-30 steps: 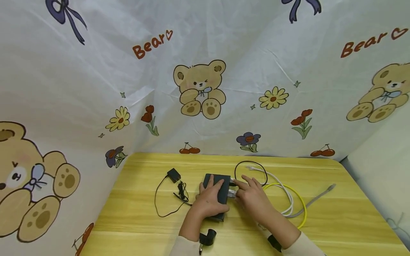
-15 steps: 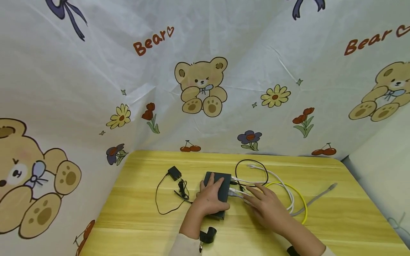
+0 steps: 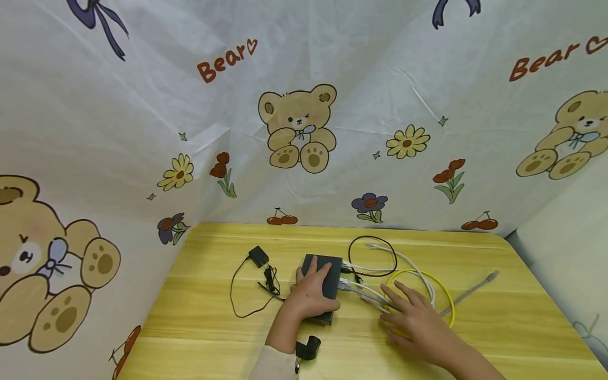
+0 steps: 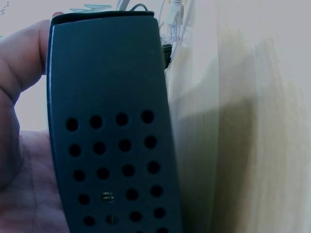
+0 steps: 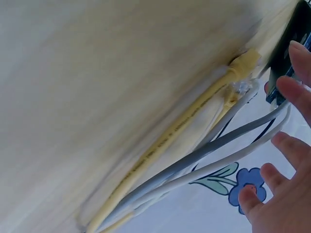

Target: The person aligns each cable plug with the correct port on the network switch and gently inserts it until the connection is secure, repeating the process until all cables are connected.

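Observation:
In the head view my left hand (image 3: 309, 296) holds down a black network switch (image 3: 331, 287), fingers across its top and thumb at its near right edge. Rows of round vent holes mark the side of the switch in the left wrist view, where part of the hand wraps its left edge. White cables (image 3: 366, 285) and a grey one lead out of the switch's right side. Over these leads hovers my right hand (image 3: 418, 322), fingers spread and nothing pinched. Below it in the right wrist view lie a yellow plug (image 5: 245, 63) and a grey cable (image 5: 209, 148).
A black power adapter (image 3: 258, 257) with a thin bundled cord lies left of the switch. To the right are coils of yellow cable (image 3: 448, 295) and white cable, plus a loose grey cable end (image 3: 491, 276). A bear-print cloth (image 3: 356, 116) rises behind the table.
My right hand has drawn away from the switch's ports, moving right and toward me, baring the plugged-in cables. The left hand stays on the switch.

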The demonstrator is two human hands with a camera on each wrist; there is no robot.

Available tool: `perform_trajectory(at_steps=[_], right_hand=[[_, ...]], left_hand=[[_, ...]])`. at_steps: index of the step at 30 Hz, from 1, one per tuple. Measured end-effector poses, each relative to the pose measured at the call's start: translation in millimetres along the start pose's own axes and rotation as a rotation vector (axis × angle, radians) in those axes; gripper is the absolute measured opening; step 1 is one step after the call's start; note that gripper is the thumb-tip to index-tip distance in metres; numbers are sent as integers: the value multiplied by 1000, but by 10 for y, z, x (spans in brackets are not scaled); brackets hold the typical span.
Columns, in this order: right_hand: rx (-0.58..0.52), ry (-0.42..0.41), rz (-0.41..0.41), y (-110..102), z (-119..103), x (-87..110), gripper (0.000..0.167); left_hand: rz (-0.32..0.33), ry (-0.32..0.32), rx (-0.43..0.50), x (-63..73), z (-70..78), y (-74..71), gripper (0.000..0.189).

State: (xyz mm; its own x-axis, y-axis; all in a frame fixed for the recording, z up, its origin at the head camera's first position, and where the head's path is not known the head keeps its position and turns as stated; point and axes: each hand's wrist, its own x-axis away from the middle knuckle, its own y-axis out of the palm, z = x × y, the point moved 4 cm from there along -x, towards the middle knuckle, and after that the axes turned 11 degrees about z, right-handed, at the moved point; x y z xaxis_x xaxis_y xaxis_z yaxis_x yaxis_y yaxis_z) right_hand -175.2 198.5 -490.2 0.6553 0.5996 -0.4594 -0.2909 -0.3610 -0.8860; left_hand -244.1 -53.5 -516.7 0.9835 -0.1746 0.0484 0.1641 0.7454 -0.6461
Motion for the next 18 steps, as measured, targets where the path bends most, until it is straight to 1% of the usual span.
perform_trajectory(at_steps=[4, 6, 10, 13, 18], right_hand=[[88, 23, 12, 39, 10, 39, 46], [138, 47, -4, 89, 3, 35, 48], [206, 132, -63, 193, -27, 15, 45], [221, 201, -88, 245, -62, -25, 43], [242, 267, -85, 302, -108, -147, 42]], left_hand=[[0, -5, 4, -7, -9, 7, 95], [1, -5, 3, -9, -15, 2, 95], [-3, -3, 13, -10, -16, 4, 95], [-5, -3, 12, -11, -11, 10, 96], [0, -4, -12, -13, 3, 14, 95]])
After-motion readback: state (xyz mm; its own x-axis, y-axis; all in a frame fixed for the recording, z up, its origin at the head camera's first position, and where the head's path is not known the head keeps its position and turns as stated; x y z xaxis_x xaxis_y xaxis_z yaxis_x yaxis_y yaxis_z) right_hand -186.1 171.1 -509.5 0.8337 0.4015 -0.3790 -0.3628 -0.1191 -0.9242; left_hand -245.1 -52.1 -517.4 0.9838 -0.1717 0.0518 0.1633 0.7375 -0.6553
